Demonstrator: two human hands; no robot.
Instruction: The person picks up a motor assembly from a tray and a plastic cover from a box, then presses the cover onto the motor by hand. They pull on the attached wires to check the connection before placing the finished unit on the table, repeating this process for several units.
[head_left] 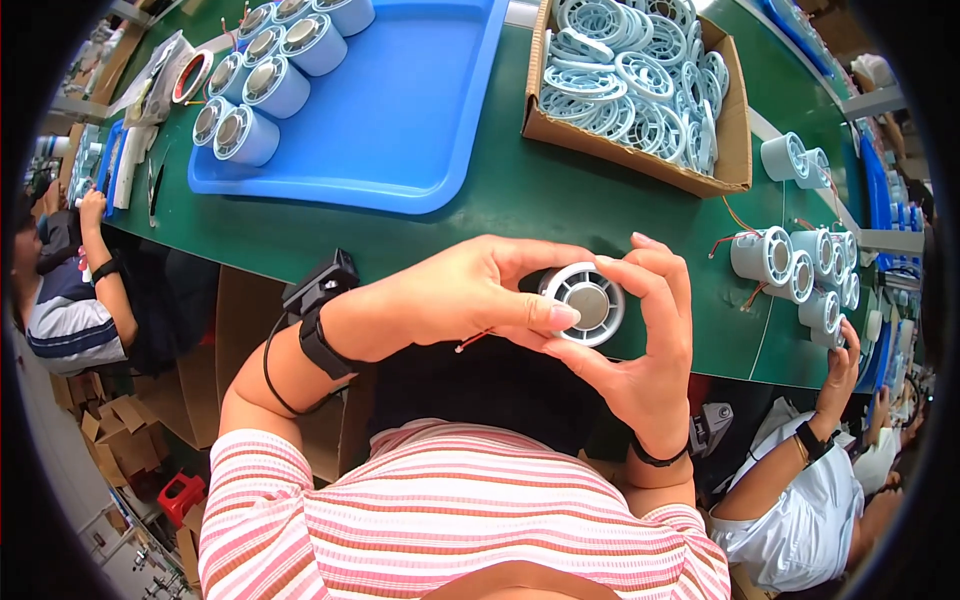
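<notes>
Holding a pale round unit (588, 305) between them, both hands meet over the near edge of a green table (400, 238). I see the left hand (475, 292) pinching it, thumb tip on its front, and the right hand (645, 355) curved around the other side, finger and thumb drawn in to the rim. The slotted face points up toward me, so I judge its long axis runs nearly along my view; the back is hidden. Even pressure on the rim, with the thin lead (476, 340) below the left hand untrapped, seems best. Beyond the left hand lies a blue tray (390, 120) bearing similar cylinders (277, 87); beyond the right, a cardboard box (620, 156) of slotted rings (645, 77).
</notes>
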